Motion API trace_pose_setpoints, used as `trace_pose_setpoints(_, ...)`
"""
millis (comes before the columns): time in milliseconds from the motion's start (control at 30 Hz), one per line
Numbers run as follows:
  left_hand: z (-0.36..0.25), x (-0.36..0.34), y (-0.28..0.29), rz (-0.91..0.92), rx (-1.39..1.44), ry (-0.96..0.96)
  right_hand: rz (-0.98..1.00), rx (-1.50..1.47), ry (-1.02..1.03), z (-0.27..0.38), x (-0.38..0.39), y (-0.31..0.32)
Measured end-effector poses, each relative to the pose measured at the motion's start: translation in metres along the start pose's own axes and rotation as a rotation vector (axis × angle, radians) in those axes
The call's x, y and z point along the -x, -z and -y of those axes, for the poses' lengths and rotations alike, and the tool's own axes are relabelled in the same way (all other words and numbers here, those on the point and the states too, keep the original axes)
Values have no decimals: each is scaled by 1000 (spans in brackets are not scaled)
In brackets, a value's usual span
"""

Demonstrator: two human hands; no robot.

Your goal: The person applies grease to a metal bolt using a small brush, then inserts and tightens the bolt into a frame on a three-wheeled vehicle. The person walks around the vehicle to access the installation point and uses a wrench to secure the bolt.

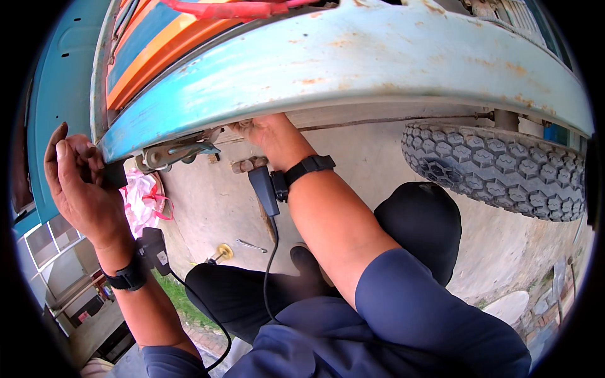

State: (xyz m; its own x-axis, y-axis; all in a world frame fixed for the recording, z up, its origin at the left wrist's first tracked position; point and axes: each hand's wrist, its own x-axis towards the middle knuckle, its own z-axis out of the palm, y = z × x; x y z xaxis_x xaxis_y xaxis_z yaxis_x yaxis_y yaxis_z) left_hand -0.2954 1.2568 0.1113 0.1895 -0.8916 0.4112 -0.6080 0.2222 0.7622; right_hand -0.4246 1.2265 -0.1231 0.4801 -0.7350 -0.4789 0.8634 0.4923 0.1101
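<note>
My left hand (pixel 80 183) is raised at the left end of a pale blue, rust-spotted metal beam (pixel 328 63). Its fingers are apart and partly bent, and I see nothing held in them. A dark flat piece (pixel 115 176) shows beside these fingers. My right hand (pixel 268 131) reaches up under the beam's lower edge, where its fingertips are hidden; whether they grip anything does not show. Between the two hands, a greasy metal bracket with a lever-like part (pixel 179 152) hangs beneath the beam.
A hammer (pixel 249 165) lies on the concrete below my right hand. Near my knee are a spanner (pixel 252 246) and a brass-coloured round part (pixel 223 252). A pink and white plastic bag (pixel 142 198) sits at left; a treaded tyre (pixel 495 170) stands at right.
</note>
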Motion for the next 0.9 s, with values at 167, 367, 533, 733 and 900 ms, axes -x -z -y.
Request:
trace_pose_setpoints(167,-3,-3,-1,-16,22,26,61,-90,-110,-6,-27,12)
trace_pose_setpoints(367,-2,-2,-1,-10,57,10,56,80,-144,-10,-40,14)
trace_pose_setpoints(533,-2,-1,-1,-26,29,-12,2,102,-214,-2,-30,2)
trace_pose_setpoints(733,-1,-4,-4,-54,46,4,114,-15,-218,-4,-57,21)
trace_pose_setpoints(900,1,-4,2,-43,36,6,192,-30,-266,-10,-68,31)
